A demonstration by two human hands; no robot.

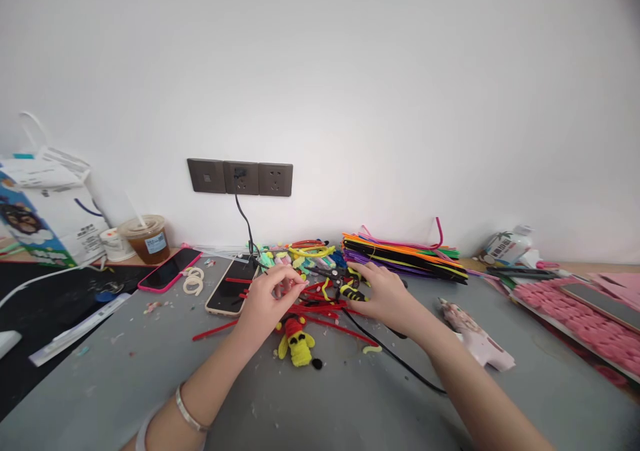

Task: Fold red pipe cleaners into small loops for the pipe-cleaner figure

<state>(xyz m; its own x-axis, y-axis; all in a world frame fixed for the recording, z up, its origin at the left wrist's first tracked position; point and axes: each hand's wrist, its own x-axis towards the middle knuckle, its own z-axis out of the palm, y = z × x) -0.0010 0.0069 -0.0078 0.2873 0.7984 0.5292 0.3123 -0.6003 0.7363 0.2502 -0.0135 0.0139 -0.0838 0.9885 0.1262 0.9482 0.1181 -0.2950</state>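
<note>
My left hand (270, 299) is closed in a pinch, and whatever is between its fingertips is too small to name. My right hand (385, 298) has thumb and fingers around the black-and-yellow handles of a pair of pliers (354, 294). Below and between the hands lies a yellow and red fuzzy figure (299, 346) with dark eyes, made of pipe cleaners. Red pipe cleaners (345, 331) are scattered around it, partly under my hands. A small black pompom-like piece (317, 364) rests beside the figure's head.
Bundled coloured pipe cleaners (405, 258) lie along the wall. Left are a phone (227, 291), a pink-cased phone (170, 270) and an iced drink (149, 241). A pink glue gun (477, 338) sits right, near a black cable (400, 361) crossing the grey mat (240, 398).
</note>
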